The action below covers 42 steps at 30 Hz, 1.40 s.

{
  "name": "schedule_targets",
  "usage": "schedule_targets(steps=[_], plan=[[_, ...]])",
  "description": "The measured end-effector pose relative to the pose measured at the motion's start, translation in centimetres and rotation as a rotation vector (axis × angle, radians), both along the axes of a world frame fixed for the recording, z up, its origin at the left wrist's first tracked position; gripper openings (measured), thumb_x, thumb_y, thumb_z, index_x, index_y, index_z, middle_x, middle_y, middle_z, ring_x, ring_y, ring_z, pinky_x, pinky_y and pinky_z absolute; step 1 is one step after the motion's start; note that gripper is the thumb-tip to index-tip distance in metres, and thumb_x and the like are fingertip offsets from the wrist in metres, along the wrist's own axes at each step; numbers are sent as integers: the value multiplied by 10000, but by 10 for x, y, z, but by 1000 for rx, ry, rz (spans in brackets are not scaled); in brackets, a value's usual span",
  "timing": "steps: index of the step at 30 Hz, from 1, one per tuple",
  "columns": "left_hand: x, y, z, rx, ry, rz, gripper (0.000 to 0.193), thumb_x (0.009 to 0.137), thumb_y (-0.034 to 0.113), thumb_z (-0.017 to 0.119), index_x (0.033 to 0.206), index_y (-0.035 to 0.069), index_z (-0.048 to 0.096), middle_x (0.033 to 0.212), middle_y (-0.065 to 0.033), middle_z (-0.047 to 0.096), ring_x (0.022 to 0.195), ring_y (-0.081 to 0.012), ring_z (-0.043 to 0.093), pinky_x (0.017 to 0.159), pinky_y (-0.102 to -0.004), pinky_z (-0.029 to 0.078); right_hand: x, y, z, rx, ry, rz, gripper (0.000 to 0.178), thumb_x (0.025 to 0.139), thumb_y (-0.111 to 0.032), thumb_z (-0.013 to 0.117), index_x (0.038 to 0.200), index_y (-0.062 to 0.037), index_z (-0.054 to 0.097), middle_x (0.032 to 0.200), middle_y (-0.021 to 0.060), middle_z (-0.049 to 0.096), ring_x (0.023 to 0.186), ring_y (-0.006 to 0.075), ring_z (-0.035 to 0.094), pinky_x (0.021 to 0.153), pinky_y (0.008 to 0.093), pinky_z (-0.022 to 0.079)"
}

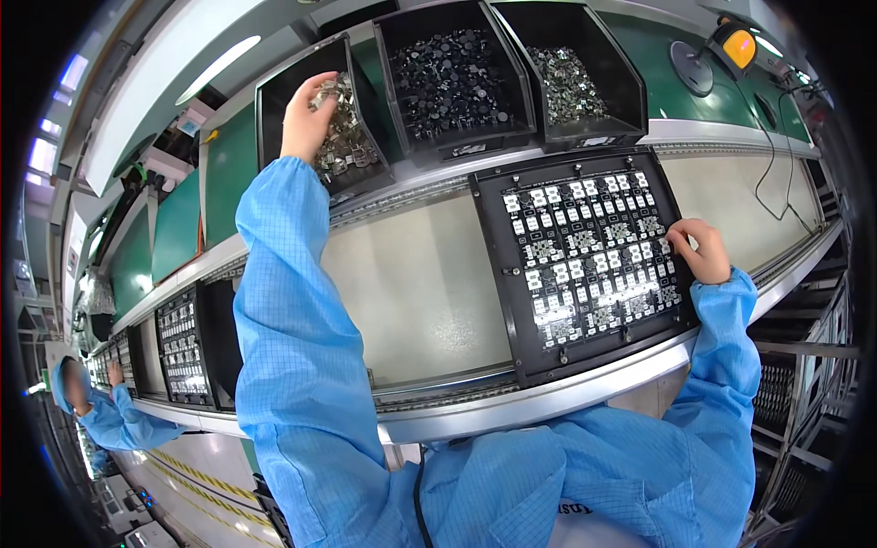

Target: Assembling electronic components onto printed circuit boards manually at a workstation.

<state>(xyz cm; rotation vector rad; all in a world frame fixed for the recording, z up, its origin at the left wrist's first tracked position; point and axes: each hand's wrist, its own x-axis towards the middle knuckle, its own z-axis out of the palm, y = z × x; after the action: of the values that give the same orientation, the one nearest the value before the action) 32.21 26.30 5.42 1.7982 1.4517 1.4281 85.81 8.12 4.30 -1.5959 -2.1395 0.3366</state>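
Note:
My left hand [307, 121] reaches into the left black bin [271, 123], its fingers curled around some small shiny metal parts [345, 137]. How many pieces lie between thumb and fingers is hard to tell. On the right, my right hand [701, 249] rests at the right edge of a panel of circuit boards [585, 242], thumb and forefinger pinched together. Whatever the pinch holds is too small to make out. The panel is set with rows of white and silver parts, in a black frame [500, 301] on the conveyor.
Dark round parts fill the middle bin [525, 82]; silver pieces lie in the right bin [630, 100]. A yellow-headed lamp [734, 47] with a cable stands at back right. More panels [183, 347] sit down the line at left, near another person [114, 416] in blue.

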Motion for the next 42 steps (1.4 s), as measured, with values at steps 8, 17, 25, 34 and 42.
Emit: schedule_targets(steps=[8,17,25,34,42], plan=[[-5,2,4,-196,-1091,-107,354,904,81,514,1250,38,448,1045,-163,558,931,-283,587,777,-350,540,3,-1,-10,97,-41,7,45,803,-35,597,781,-13,631,670,81,585,661,224,532,665,328,414],[-10,14,-1,-220,-1216,-52,246,835,88,643,1046,45,524,905,-114,563,770,-238,574,548,-271,461,4,-2,-15,95,-32,-14,43,799,-44,605,781,-19,635,668,76,578,676,221,518,668,328,406],[6,4,9,-168,-1491,-3,229,853,11,570,1079,25,542,970,-106,542,822,-234,552,705,-310,514,-1,-3,-16,185,14,66,48,797,-42,607,775,-22,645,620,61,571,635,210,486,679,318,401],[26,-16,23,-113,-1473,-72,323,809,-39,620,1108,47,536,883,-73,514,751,-168,481,599,-272,420,3,-10,-14,193,182,75,57,800,-6,592,770,4,640,570,62,562,642,185,528,767,356,426],[89,-91,33,-228,-1595,-375,371,791,-86,561,1123,59,483,908,-79,505,752,-140,475,556,-233,390,-25,-15,54,162,229,26,111,791,1,590,892,26,627,817,102,623,798,190,585,771,311,448]])
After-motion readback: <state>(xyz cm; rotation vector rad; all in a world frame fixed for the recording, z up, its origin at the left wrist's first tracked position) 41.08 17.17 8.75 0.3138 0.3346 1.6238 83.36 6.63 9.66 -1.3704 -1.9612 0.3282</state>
